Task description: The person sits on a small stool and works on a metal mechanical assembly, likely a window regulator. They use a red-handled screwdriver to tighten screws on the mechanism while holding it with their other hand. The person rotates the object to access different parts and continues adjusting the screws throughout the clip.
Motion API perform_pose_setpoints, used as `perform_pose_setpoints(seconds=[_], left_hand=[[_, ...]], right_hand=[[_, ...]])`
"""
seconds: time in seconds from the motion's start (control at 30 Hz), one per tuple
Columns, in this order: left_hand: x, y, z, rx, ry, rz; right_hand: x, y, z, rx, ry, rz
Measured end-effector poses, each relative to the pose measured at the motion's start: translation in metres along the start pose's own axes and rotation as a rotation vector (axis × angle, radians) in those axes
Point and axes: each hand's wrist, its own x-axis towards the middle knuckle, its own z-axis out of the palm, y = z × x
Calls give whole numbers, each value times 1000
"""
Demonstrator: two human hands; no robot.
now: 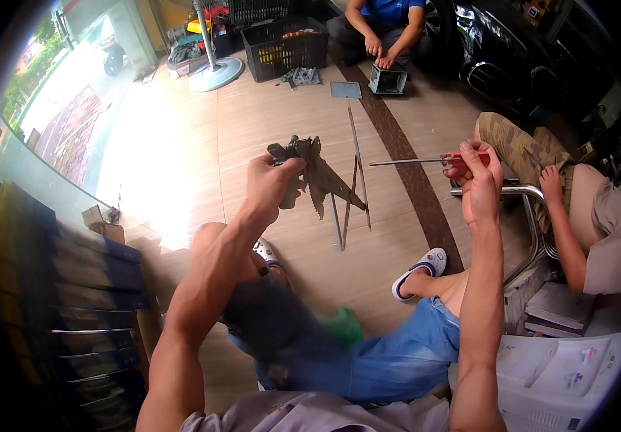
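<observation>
My left hand (271, 181) is raised in front of me and grips a dark metal mechanism (319, 176) with a toothed, fan-shaped plate and thin arms that hang down toward the floor. My right hand (477, 180) is held up to the right of it, closed around the red handle of a long screwdriver (425, 161). The screwdriver's thin shaft points left toward the mechanism, with its tip a short way from the hanging arms. Both my forearms rise from the lower edge, above my knees in blue jeans.
A person in beige shorts sits on a metal chair (533, 216) at my right. Another person in a blue shirt crouches at the back by a small metal box (387, 79). A black crate (285, 49), a fan base (215, 74) and stacked white boxes (562, 374) stand around.
</observation>
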Motion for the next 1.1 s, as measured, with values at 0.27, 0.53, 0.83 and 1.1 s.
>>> perform_pose_setpoints(seconds=[0.27,0.53,0.83,1.1], left_hand=[[-6,-14,15,61,-24,-173],[10,-27,9,139,-44,-271],[18,-43,-2,174,-154,-419],[-1,-52,21,99,-15,-666]], right_hand=[[-4,21,22,24,-56,83],[-10,7,16,-12,-47,48],[-23,-10,14,-69,-68,28],[-47,-23,22,-15,-87,-37]])
